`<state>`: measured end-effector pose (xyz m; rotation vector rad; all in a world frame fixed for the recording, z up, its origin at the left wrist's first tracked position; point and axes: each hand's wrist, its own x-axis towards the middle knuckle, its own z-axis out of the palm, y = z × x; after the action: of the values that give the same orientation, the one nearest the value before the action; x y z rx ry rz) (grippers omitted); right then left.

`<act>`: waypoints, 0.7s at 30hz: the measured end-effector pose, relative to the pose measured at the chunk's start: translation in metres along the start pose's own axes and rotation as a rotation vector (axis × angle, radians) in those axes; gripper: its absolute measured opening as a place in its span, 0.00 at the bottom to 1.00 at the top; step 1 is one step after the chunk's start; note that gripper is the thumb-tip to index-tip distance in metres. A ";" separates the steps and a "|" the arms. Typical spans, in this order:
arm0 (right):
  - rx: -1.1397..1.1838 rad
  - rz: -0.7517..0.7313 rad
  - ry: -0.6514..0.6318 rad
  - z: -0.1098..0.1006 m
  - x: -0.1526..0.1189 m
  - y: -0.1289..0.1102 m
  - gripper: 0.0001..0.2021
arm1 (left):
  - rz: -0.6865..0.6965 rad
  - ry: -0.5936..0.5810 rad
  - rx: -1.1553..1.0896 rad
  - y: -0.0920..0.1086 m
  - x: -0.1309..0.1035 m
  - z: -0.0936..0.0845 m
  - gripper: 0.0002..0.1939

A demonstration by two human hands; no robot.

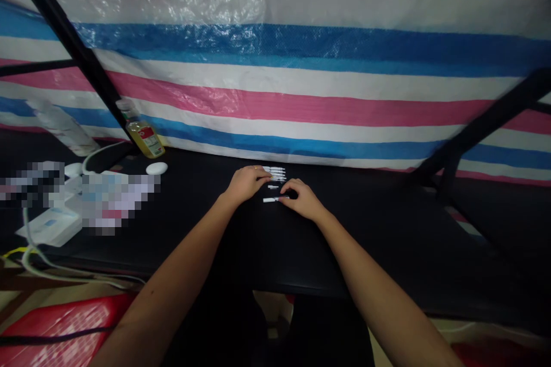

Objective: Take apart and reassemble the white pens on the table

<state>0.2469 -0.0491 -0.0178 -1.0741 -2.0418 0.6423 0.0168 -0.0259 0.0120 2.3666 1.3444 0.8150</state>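
Several slim white pens (279,174) lie side by side in a row on the black table. My left hand (246,183) is at the left ends of this row, its thumb and forefinger apart and touching or very near the pens. A small white piece (272,187), perhaps a cap, lies just below the row. Closer to me is a single white pen (270,200), lying crosswise. My right hand (302,199) is curled over its right end, with the thumb against it; the fingers partly hide that end.
A bottle of yellow liquid (147,139) stands at the back left, near a black metal post (71,34). A white oval object (156,168), a white box (54,223) and cables (32,252) lie on the left. Behind the black table (387,229) hangs a striped sheet (327,109).
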 end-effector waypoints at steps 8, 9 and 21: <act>0.127 0.083 0.221 0.007 0.004 -0.004 0.05 | 0.113 -0.111 -0.015 0.010 0.003 0.011 0.11; 0.122 0.067 0.206 0.008 0.004 -0.004 0.04 | 0.113 -0.114 -0.010 0.011 0.003 0.012 0.11; -0.026 0.206 0.257 -0.013 0.004 0.025 0.06 | -0.043 -0.027 0.083 0.001 0.000 -0.004 0.08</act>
<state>0.2672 -0.0314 -0.0261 -1.3228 -1.7381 0.5487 0.0152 -0.0266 0.0157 2.3929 1.4390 0.7267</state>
